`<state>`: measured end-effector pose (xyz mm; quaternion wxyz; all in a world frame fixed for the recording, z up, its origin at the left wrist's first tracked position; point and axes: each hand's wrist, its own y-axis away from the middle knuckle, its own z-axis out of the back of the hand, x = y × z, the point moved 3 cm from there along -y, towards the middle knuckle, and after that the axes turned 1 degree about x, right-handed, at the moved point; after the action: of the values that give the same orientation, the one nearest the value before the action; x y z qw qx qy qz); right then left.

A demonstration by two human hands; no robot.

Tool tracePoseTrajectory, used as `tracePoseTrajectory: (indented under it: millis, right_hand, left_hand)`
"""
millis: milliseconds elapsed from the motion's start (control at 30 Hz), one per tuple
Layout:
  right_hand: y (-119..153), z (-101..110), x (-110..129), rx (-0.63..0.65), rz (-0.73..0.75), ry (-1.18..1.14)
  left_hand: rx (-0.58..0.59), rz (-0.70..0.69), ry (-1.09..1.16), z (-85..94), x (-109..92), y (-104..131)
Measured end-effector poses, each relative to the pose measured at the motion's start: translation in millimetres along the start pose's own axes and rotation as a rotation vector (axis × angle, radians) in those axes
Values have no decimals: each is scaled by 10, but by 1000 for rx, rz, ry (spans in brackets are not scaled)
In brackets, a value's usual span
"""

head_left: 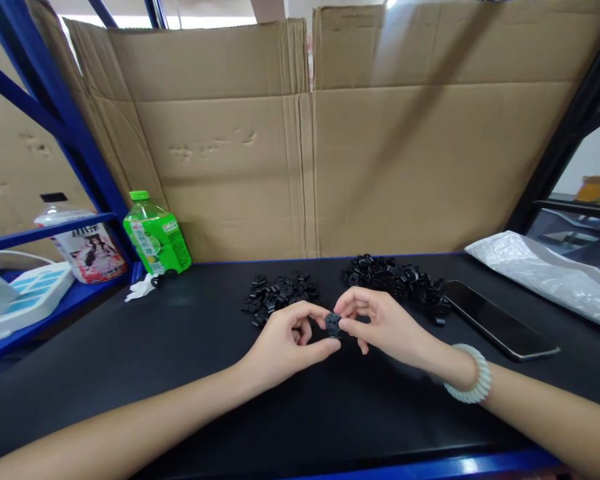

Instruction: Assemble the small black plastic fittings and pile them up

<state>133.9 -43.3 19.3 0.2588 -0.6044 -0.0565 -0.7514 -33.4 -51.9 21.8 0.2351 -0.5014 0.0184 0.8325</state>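
Between the fingertips of both hands is a small round black plastic part (333,325), held a little above the black tabletop. My left hand (294,337) grips it from the left with thumb and index finger. From the right, my right hand (375,323) pinches the same part, its other fingers curled. Behind my left hand lies a pile of small black plastic parts (280,293). A larger heap of similar black parts (395,279) spreads behind my right hand. Fine details of the held part are too small to make out.
A phone (497,320) lies right of the larger heap, beside a clear plastic bag (545,267). At the back left stand a green bottle (157,233) and a crumpled white tissue (143,288). A power strip (30,300) sits on the blue side shelf. Cardboard (430,153) walls the back.
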Motion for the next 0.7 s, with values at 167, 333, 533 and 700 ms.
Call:
tracePoseTrajectory:
  millis: [167,333,533,700]
  right_hand:
    - [3,22,18,-3,-67,32]
    - [12,43,8,-9,-87,75]
    - [38,35,18,36,-108,24]
    - [49,0,1,74,-140,-134]
  left_hand:
    - [124,59,63,-16,50,-25]
    - [177,44,105,-30,90,-51]
    - [145,201,280,-37,97,-42]
    - [67,305,395,-54,84,12]
